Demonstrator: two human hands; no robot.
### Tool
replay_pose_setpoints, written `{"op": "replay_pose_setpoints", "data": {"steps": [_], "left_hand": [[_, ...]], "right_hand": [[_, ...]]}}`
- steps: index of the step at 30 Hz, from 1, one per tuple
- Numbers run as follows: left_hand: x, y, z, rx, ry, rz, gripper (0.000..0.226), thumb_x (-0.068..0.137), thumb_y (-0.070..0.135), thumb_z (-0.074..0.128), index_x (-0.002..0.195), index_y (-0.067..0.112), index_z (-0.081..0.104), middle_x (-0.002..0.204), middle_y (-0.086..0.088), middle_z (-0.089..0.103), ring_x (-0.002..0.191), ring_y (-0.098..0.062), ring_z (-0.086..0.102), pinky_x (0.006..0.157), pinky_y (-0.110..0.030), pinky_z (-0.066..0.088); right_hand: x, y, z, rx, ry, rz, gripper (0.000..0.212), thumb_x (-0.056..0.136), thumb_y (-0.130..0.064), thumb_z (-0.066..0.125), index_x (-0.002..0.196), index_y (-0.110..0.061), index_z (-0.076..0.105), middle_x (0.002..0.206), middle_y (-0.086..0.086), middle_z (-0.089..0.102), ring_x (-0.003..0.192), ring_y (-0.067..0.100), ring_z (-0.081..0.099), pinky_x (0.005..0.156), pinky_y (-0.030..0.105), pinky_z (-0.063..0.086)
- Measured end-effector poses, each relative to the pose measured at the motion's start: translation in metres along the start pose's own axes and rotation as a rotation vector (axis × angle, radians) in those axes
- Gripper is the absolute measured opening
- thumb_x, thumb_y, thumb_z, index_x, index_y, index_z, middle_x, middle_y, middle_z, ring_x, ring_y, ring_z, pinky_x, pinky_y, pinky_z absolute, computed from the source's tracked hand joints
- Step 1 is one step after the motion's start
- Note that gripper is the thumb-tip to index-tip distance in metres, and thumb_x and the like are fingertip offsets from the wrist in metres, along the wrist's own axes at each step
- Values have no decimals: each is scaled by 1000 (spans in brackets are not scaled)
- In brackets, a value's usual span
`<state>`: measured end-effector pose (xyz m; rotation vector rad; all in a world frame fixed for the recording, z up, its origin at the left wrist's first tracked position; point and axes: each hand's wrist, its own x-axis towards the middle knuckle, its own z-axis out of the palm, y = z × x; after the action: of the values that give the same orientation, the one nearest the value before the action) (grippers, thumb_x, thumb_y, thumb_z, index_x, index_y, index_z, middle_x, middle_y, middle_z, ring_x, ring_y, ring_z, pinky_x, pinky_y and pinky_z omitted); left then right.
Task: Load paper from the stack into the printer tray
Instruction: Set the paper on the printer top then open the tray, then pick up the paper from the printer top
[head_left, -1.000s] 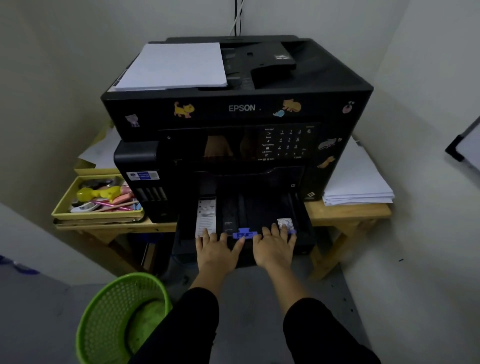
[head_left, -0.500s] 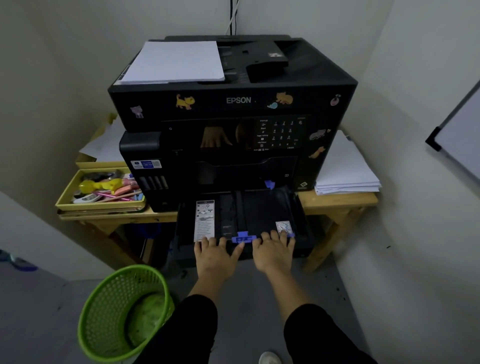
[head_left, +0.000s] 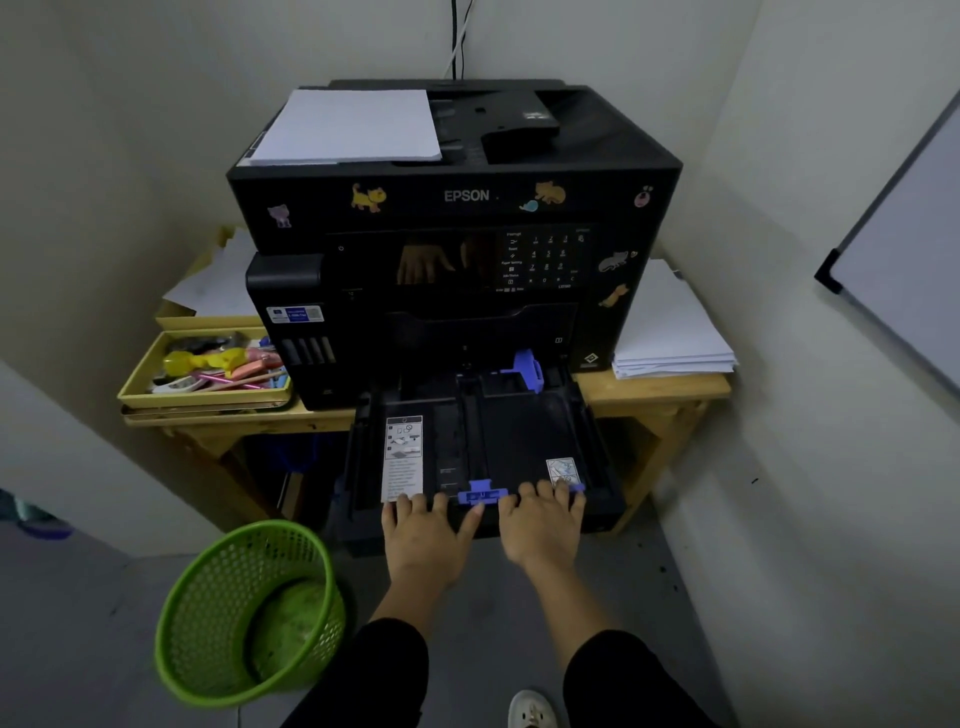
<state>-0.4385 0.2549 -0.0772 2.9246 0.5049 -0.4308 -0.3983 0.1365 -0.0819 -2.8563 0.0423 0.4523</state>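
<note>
A black Epson printer (head_left: 457, 197) stands on a wooden table. Its black paper tray (head_left: 524, 441) is pulled far out toward me and holds no paper. My left hand (head_left: 423, 540) and my right hand (head_left: 543, 525) both grip the tray's front edge, fingers curled over it on either side of a blue guide clip (head_left: 482, 493). A second blue guide (head_left: 527, 368) stands at the tray's back. One stack of white paper (head_left: 670, 332) lies on the table right of the printer. Another sheaf of paper (head_left: 348, 127) rests on the printer's top.
A yellow tray of pens and small items (head_left: 208, 371) sits on the table (head_left: 654, 387) left of the printer. A green mesh bin (head_left: 249, 613) stands on the floor at my left. Walls close in on both sides, with a whiteboard (head_left: 904, 270) on the right one.
Both hands have drawn the tray further out of the printer toward me. The rear blue guide has come into view. My view has moved back a little.
</note>
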Motion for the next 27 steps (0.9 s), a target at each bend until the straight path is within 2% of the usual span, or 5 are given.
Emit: {"op": "replay_pose_setpoints", "data": {"steps": [11,14,17,20,27], "left_hand": [[-4,2,-4,65,-50,-5,74,92,67,14,146,20,34,149,-10,39,143,-29,25,119,-43,15],[-2,3,-7,104,-69,-5,75,92,67,13,148,19,29,149,-12,39,141,-30,28,117,-44,20],[1,4,-14,33,-58,-10,77,93,66,15,151,16,22,151,-12,35,140,-29,30,115,-42,26],[8,1,-27,-40,23,5,76,94,63,18,153,14,15,156,-10,25,145,-27,20,113,-41,30],[46,-6,-110,-92,339,52,72,98,57,19,153,12,10,161,-7,12,150,-24,4,119,-41,20]], "right_hand": [[-6,-1,-6,-15,-19,21,50,99,-38,22,135,-15,49,145,9,45,144,27,24,119,48,10],[-8,-5,-9,1,9,28,51,100,-37,26,141,-12,42,150,10,36,145,30,20,119,50,11],[-7,-15,-15,14,47,16,54,100,-36,30,148,-12,29,159,9,18,147,30,12,118,52,16],[-2,-33,-28,64,94,-14,57,100,-35,30,151,-11,22,162,7,9,149,29,7,117,51,20],[25,-93,-100,230,329,-114,55,100,-32,34,150,-12,25,161,5,13,149,27,8,117,48,22]]}}
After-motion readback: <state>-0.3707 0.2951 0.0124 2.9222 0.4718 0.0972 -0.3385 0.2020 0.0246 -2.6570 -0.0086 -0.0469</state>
